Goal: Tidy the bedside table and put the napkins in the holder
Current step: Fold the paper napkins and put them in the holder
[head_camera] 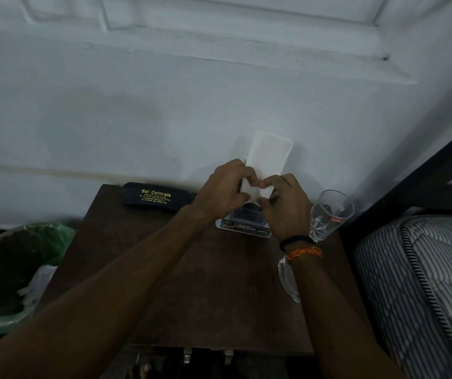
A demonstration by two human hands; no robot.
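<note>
Napkins (267,157), a folded white stack, pinched at the lower end by both hands: left hand (223,187) and right hand (285,203) each close a grip on it, likely to square the stack over the holder (244,225) just below, at the table's (192,283) back edge. Glass (328,214) close right; spectacle case (153,198) left, against the wall.

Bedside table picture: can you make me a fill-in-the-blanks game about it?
1. Both hands, left hand and right hand, hold a folded white ____.
2. The black spectacle case lies to the ____ of the hands.
3. The clear drinking glass stands on the dark brown wooden table beside the ____ hand.

Missing words: napkin; left; right
</note>
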